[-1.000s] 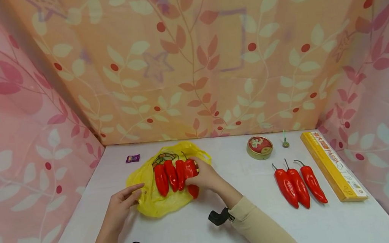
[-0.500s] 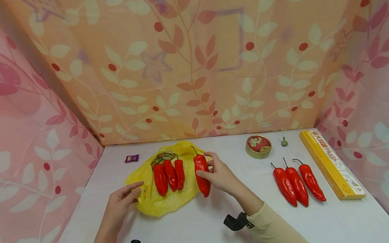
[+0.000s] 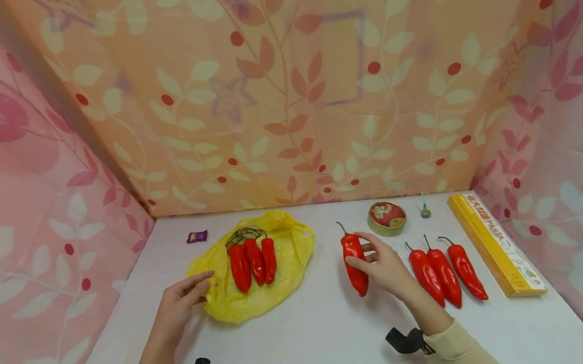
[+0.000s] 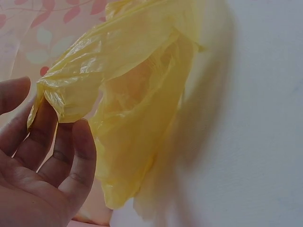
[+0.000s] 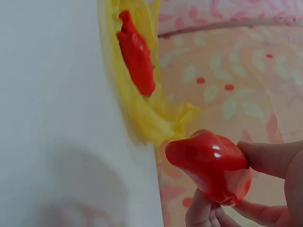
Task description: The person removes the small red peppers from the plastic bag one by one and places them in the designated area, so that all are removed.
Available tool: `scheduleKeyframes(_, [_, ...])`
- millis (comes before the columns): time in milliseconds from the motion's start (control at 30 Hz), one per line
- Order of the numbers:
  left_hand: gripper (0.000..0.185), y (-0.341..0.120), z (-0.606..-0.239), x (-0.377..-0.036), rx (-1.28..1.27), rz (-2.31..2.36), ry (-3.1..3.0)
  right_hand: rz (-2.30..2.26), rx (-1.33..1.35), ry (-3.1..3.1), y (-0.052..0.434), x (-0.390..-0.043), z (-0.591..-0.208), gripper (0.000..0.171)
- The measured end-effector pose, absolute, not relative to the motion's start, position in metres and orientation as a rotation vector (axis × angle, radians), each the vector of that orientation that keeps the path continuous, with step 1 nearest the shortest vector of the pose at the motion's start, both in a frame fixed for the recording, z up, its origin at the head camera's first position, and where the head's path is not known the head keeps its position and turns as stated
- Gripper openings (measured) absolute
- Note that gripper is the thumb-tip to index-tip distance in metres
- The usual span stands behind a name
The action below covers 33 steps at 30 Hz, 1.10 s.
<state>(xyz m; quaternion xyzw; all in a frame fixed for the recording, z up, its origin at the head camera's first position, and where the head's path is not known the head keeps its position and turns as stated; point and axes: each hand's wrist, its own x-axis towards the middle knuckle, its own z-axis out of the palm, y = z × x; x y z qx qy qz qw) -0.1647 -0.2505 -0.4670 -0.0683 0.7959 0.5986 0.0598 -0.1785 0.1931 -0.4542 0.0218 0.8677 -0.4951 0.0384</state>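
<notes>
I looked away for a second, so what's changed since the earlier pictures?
The right hand has carried the red pepper it grips rightward, off the yellow bag and over the table, toward the three peppers at right. The left hand stays at the bag's left edge; the three peppers on the bag lie as before.

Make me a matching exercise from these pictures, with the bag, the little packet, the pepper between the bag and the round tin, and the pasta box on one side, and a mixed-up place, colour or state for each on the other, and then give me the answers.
Things:
1. Plastic bag
2. Little packet
3. Pepper between the plastic bag and the round tin
4. Pasta box

Descriptions:
A. Held by the right hand
B. At the right end of the table
C. Touched by the left hand
D. Purple

Right pairs: 1-C, 2-D, 3-A, 4-B.
</notes>
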Motion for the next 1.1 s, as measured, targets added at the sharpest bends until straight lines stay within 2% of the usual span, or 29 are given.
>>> scheduleKeyframes(267, [0.045,-0.25,-0.468,-0.166,-0.223,1.811,2.4,-1.436,0.213,2.704,0.229,-0.168,-0.459,0.077])
scheduleKeyframes(767, [0.044,-0.246,-0.469,-0.166,-0.229,1.827,2.396,-0.874,0.335,3.133,0.262,-0.14,-0.478,0.062])
scheduleKeyframes(1100, [0.045,-0.246,-0.468,-0.167,-0.249,1.814,2.391,-0.713,0.41,3.211,0.267,-0.141,-0.485,0.076])
